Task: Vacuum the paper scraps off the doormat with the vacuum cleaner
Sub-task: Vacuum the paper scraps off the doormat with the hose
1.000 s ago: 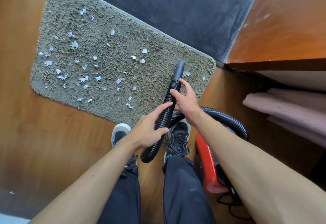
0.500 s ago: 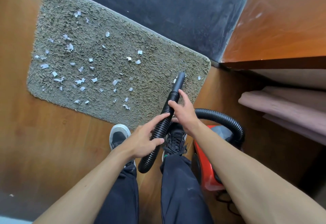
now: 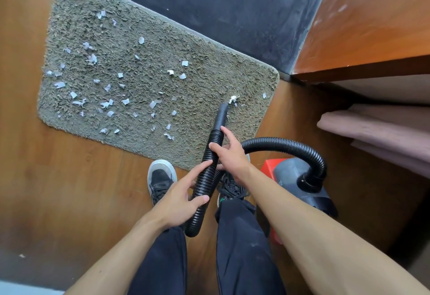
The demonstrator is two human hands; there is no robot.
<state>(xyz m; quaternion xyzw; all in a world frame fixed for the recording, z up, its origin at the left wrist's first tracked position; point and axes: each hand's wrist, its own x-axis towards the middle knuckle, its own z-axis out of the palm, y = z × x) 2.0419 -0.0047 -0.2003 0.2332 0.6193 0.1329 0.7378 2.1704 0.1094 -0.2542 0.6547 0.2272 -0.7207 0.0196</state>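
Together, left hand (image 3: 179,198) and right hand (image 3: 230,157) grip the ribbed black hose (image 3: 282,143).

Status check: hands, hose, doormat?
Hands: left hand and right hand grip hose. Vacuum nozzle at right end of doormat; paper scraps litter the rest. Nothing blocking.

The left hand (image 3: 179,199) and right hand (image 3: 230,155) are gripping the ribbed black hose (image 3: 206,178). The nozzle (image 3: 222,115) is pointing at paper scraps (image 3: 232,99) near the doormat's (image 3: 197,66) right end.

One doormat (image 3: 162,39), one vacuum cleaner (image 3: 290,173), two hands (image 3: 179,199) (image 3: 232,157), perhaps forty paper scraps (image 3: 125,101).
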